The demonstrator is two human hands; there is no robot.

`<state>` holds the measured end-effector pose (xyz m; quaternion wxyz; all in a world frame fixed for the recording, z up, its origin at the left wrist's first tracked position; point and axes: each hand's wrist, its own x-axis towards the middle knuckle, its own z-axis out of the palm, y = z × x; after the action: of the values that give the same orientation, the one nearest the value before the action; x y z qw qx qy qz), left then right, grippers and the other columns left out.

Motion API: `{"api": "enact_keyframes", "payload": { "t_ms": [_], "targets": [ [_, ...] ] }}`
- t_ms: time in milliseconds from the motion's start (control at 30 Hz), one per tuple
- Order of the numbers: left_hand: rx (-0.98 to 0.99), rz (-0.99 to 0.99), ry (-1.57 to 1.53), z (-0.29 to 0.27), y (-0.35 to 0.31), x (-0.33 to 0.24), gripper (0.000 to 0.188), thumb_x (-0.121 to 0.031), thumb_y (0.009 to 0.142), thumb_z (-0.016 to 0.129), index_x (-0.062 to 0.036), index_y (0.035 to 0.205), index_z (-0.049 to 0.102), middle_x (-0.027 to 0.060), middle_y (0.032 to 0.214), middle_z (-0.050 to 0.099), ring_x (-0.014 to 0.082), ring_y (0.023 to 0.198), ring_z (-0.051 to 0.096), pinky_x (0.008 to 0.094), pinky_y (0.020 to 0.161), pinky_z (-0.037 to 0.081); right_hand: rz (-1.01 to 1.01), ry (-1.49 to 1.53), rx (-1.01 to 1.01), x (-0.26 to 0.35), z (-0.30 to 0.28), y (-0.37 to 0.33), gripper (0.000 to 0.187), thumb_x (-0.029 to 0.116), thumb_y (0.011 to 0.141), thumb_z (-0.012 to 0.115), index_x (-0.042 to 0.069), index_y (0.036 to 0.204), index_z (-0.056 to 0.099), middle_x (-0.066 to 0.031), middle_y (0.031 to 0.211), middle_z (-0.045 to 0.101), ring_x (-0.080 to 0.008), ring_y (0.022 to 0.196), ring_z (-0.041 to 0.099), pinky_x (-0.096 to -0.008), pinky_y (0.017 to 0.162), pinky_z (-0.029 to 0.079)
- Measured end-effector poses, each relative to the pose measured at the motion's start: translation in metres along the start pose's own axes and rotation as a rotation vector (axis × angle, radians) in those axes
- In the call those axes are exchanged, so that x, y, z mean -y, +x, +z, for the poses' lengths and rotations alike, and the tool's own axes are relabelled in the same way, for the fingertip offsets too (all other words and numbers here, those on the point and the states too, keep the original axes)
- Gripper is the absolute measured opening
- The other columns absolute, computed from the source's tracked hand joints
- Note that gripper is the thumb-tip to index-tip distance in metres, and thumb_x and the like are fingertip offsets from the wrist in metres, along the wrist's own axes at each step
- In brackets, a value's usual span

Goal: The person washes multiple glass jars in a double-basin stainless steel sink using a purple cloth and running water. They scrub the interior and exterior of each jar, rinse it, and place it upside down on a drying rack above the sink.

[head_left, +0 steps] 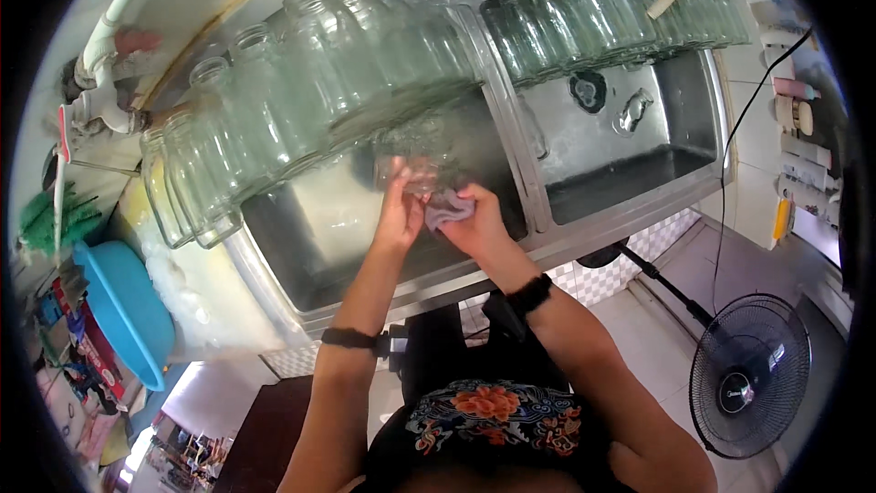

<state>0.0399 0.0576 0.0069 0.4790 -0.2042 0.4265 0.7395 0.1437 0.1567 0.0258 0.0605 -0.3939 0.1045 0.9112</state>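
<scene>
Over the left basin of the steel sink [315,315], my left hand [399,210] is closed around a clear glass jar [415,148]. The jar lies tilted, its far end toward the row of jars, and its outline is partly blurred. My right hand [484,226] grips a pale purple-grey cloth [449,209] close against the jar's near end. Whether part of the cloth is inside the jar, I cannot tell. Just beyond my hands, clear glass jars [292,87] stand packed along the back of the left basin.
More glass jars [584,18] line the back of the right basin, where a glass piece [633,112] lies near the drain [588,91]. A blue tub [123,310] is at the left. A black fan [750,374] stands on the floor at the right, near a hanging cable [724,173].
</scene>
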Motion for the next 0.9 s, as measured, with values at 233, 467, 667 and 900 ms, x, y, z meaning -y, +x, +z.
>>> {"api": "enact_keyframes", "payload": {
  "t_ms": [233, 467, 667, 900],
  "targets": [
    [-0.308, 0.083, 0.474, -0.037, -0.026, -0.010, 0.039, -0.014, 0.078, 0.072, -0.0107, 0.113, 0.054, 0.0050, 0.096, 0.065, 0.0198, 0.088, 0.062, 0.0290, 0.078, 0.047, -0.087, -0.339, -0.067, -0.019, -0.007, 0.056, 0.024, 0.022, 0.082, 0.062, 0.006, 0.099, 0.060, -0.0051, 0.095, 0.064, -0.0219, 0.086, 0.061, -0.0384, 0.076, 0.051],
    [-0.361, 0.169, 1.479, -0.081, -0.047, -0.007, 0.049, -0.005, 0.063, 0.076, 0.0005, 0.106, 0.054, 0.0166, 0.092, 0.066, 0.0249, 0.084, 0.065, 0.0335, 0.071, 0.050, -0.132, -0.765, -0.201, -0.030, 0.007, 0.079, 0.029, 0.026, 0.090, 0.063, 0.006, 0.110, 0.061, -0.0048, 0.109, 0.063, -0.0161, 0.096, 0.061, -0.0351, 0.075, 0.052],
    [-0.198, 0.351, 1.292, -0.055, -0.042, -0.025, 0.051, -0.011, 0.063, 0.081, 0.0005, 0.104, 0.054, 0.0205, 0.091, 0.064, 0.0334, 0.083, 0.064, 0.0403, 0.073, 0.051, -0.214, -0.524, -0.319, -0.031, -0.033, 0.131, 0.022, 0.003, 0.079, 0.069, -0.004, 0.098, 0.061, -0.0138, 0.096, 0.066, -0.0242, 0.083, 0.067, -0.0334, 0.066, 0.057],
    [0.098, -0.370, 0.669, -0.068, -0.020, -0.025, 0.038, -0.019, 0.072, 0.073, 0.0001, 0.101, 0.059, 0.0113, 0.090, 0.066, 0.0231, 0.079, 0.065, 0.0342, 0.071, 0.054, -0.018, -0.664, -0.165, -0.017, -0.021, 0.139, 0.023, 0.004, 0.076, 0.068, -0.003, 0.097, 0.063, -0.0107, 0.089, 0.065, -0.0218, 0.079, 0.066, -0.0326, 0.066, 0.056]
  ]
}}
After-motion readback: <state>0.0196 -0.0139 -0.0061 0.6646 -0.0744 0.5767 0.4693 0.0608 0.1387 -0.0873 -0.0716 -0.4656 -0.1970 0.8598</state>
